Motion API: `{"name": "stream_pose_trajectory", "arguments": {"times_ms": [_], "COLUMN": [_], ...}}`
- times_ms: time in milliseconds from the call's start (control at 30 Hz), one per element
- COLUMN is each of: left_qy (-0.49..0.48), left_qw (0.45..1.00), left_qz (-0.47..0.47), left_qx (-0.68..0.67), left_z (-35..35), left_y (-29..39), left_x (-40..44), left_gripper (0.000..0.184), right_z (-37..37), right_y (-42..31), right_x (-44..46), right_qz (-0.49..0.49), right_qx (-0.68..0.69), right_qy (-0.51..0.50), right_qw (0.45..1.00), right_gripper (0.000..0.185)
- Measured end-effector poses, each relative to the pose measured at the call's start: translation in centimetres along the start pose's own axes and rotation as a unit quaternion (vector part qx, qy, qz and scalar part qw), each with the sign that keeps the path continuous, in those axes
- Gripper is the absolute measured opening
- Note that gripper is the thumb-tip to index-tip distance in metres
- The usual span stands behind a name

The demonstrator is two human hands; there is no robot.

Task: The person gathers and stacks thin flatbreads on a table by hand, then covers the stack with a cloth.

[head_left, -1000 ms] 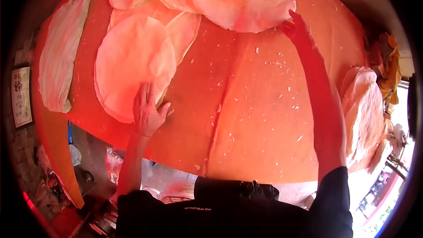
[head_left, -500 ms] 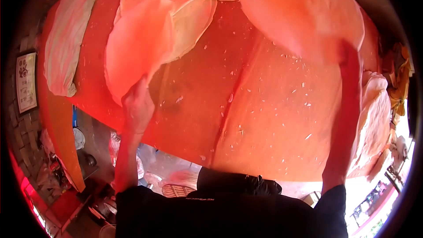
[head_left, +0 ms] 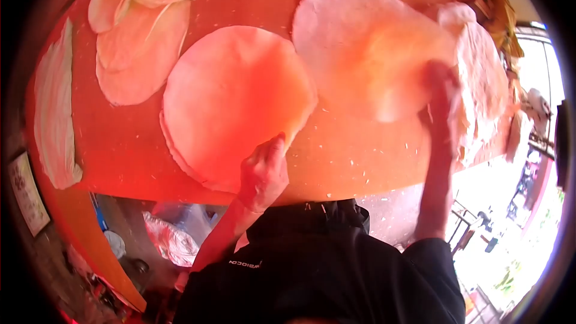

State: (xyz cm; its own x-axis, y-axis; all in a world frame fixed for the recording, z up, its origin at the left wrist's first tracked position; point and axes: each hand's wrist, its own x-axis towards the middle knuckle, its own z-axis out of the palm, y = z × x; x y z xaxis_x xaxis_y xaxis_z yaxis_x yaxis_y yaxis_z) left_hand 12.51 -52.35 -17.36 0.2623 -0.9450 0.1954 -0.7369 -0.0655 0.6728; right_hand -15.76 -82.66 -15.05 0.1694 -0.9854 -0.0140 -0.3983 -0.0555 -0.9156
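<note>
A thin round dough sheet (head_left: 228, 90) lies near the front edge of the table. My left hand (head_left: 264, 174) is closed at this sheet's near right rim, thumb and fingers pinched together there. To the right, a second large dough sheet (head_left: 354, 42) spreads out, its left side meeting the first sheet. My right hand (head_left: 444, 93) grips the right edge of that second sheet; its fingers are partly blurred and in shadow. More overlapping dough sheets (head_left: 141, 54) rest at the back left.
Folded pale sheets lie along the table's left side (head_left: 54, 108) and in a heap at its right end (head_left: 480, 72). Small flakes dot the orange tabletop (head_left: 120, 168). A framed sign (head_left: 29, 195) is at the far left, and a shiny bag (head_left: 171, 237) sits below the table.
My view has turned and shifted to the right. The left sheet now lies spread out in front, and the right sheet has come down lower beside it. Both hands remain at the sheets' edges.
</note>
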Motion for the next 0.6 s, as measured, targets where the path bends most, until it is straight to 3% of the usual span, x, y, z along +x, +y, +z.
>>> {"name": "stream_pose_trajectory", "arguments": {"times_ms": [33, 100, 133, 233, 267, 300, 333, 367, 400, 433, 467, 500, 533, 567, 600], "left_qy": [-0.002, -0.002, -0.002, -0.025, -0.042, -0.057, -0.059, -0.078, -0.098, -0.099, -0.107, -0.113, -0.117, -0.079, -0.056], "left_qw": [1.000, 1.000, 1.000, 0.999, 0.999, 0.998, 0.998, 0.997, 0.995, 0.992, 0.991, 0.992, 0.989, 0.995, 0.998], "left_qz": [0.000, 0.002, 0.004, 0.020, 0.021, 0.022, 0.022, 0.021, 0.022, 0.054, 0.059, 0.051, 0.043, 0.036, 0.025], "left_qx": [0.011, 0.013, 0.015, 0.020, 0.015, 0.012, 0.012, 0.018, 0.026, 0.063, 0.062, -0.007, -0.074, -0.059, 0.022], "left_z": [0.2, 0.3, 0.2, 0.9, 1.5, 2.2, 2.9, 3.7, 4.4, 5.3, 5.1, 4.6, 4.0, 3.2, 1.8], "left_y": [0.2, 0.7, 1.3, 3.4, 4.1, 4.6, 4.9, 5.2, 5.4, 5.3, 5.6, 5.9, 5.9, 4.8, 2.7], "left_x": [-0.2, -0.4, -0.1, 0.8, 0.9, 1.0, 1.0, 0.7, 0.3, -0.2, -0.3, -0.4, -0.5, -1.3, -2.2], "left_gripper": [0.037, 0.038, 0.038, 0.038, 0.038, 0.039, 0.039, 0.040, 0.042, 0.047, 0.047, 0.047, 0.048, 0.056, 0.058], "right_z": [-3.6, -10.8, -14.7, -27.8, -29.8, -28.5, -25.7, -22.3, -18.2, -12.9, -7.1, -1.9, 2.5, 6.6, 9.7], "right_y": [-0.6, 0.6, 0.1, 4.8, 5.1, 4.8, 4.2, 3.3, 2.8, 2.0, 1.3, 0.7, 0.0, 1.0, 2.9], "right_x": [2.2, 7.4, 8.2, 11.7, 11.2, 9.3, 7.2, 5.3, 3.3, 0.4, -2.8, -5.2, -7.2, -9.6, -10.3], "right_qz": [-0.112, 0.002, -0.058, -0.015, 0.015, 0.025, -0.027, -0.115, -0.179, -0.181, -0.033, 0.109, 0.235, 0.281, 0.192], "right_qx": [-0.156, 0.012, 0.018, -0.133, -0.282, -0.491, -0.601, -0.628, -0.618, -0.473, -0.218, -0.045, 0.065, 0.099, -0.021], "right_qy": [0.024, 0.109, 0.060, 0.140, 0.203, 0.298, 0.393, 0.427, 0.410, 0.244, 0.047, -0.080, -0.182, -0.180, -0.211], "right_qw": [0.981, 0.994, 0.996, 0.981, 0.938, 0.818, 0.696, 0.640, 0.647, 0.827, 0.974, 0.990, 0.953, 0.937, 0.958], "right_gripper": [0.024, 0.021, 0.024, 0.036, 0.040, 0.044, 0.049, 0.054, 0.060, 0.054, 0.050, 0.047, 0.045, 0.054, 0.051]}}
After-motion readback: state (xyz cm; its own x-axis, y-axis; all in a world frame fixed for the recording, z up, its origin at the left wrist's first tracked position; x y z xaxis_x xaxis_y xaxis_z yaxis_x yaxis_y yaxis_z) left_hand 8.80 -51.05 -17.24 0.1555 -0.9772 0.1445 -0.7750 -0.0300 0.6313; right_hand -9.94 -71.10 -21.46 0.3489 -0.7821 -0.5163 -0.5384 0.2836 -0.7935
